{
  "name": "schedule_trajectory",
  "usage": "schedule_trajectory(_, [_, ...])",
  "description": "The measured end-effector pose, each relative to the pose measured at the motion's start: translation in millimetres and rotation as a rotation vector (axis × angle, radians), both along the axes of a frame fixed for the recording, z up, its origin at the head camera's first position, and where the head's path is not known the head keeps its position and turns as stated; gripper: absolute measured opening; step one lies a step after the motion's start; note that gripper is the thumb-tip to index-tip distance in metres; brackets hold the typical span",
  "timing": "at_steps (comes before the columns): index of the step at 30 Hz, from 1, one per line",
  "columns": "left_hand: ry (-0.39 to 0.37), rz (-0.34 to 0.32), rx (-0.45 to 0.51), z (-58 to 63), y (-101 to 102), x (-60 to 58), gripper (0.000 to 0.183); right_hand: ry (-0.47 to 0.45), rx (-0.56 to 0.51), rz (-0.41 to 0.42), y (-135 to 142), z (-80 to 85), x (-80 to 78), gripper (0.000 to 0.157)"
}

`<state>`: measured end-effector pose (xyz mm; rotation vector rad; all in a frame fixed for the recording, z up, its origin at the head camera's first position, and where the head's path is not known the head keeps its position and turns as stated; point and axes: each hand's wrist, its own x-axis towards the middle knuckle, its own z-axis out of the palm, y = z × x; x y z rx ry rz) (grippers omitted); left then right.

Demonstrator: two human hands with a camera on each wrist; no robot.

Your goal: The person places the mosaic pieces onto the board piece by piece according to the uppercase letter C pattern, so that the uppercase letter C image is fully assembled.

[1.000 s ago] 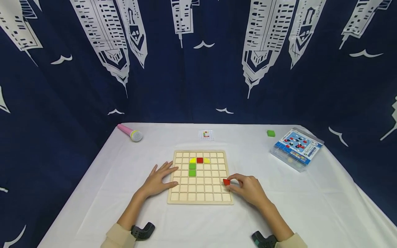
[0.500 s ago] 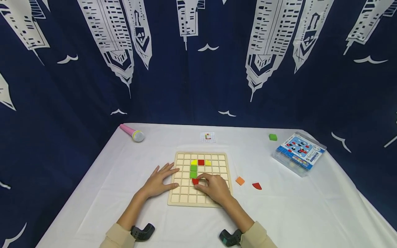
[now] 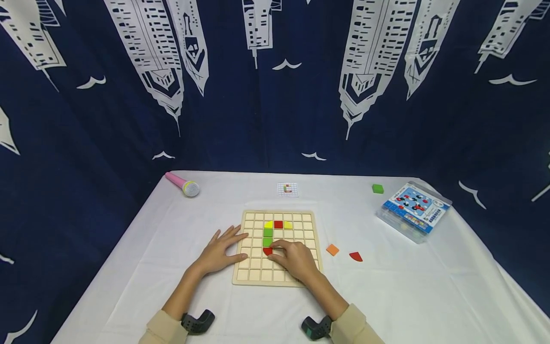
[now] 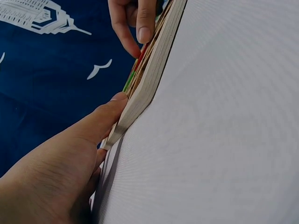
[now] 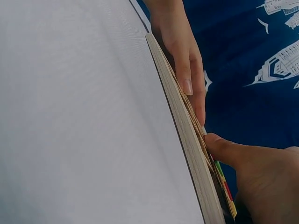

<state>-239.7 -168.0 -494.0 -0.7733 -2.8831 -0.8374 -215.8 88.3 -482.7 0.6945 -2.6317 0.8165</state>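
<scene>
A square wooden grid board (image 3: 255, 275) lies on the table. My left hand (image 3: 219, 249) rests at its left edge, fingers spread and thumb on the rim. My right hand (image 3: 296, 260) is over the board, thumb and index finger pinching a red quarter-round tile (image 3: 267, 251) at a cell just below two green square tiles (image 3: 268, 237). Above them, a red square tile (image 3: 278, 224) sits between a yellow tile (image 3: 268, 224) and another yellow tile (image 3: 288, 225). In the left wrist view, the right fingertips (image 4: 144, 35) come down right at the red tile.
Right of the board lie an orange square tile (image 3: 332, 250) and a second red quarter-round tile (image 3: 355, 257). Farther back are a green tile (image 3: 377, 189) and a clear plastic box (image 3: 412, 210). A small pattern card (image 3: 287, 190) and a pink microphone (image 3: 182, 184) lie at the back.
My right hand has carried the red tile leftward from the board's right edge to below the green tiles, then slightly farther left. The left hand stays in place.
</scene>
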Motion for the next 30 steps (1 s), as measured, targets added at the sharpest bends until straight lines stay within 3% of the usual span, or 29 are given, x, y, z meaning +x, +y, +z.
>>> schedule_trajectory(10, [0.0,0.006,0.0,0.2,-1,0.9,0.066,-0.007,-0.051,-0.029,10,2.7,0.6,0.028])
schedule_trajectory(15, [0.002,0.003,0.003,0.5,-1,0.5,0.067,0.022,-0.103,-0.082,45,9.0,1.8,0.027])
schedule_trajectory(22, [0.011,0.0,0.01,2.5,1,-0.4,0.067,0.1,-0.102,-0.217,106,11.3,7.7,0.031])
schedule_trajectory(30, [0.003,0.004,0.011,-0.2,1,-0.3,0.066,-0.054,-0.016,-0.307,134,3.0,12.1,0.041])
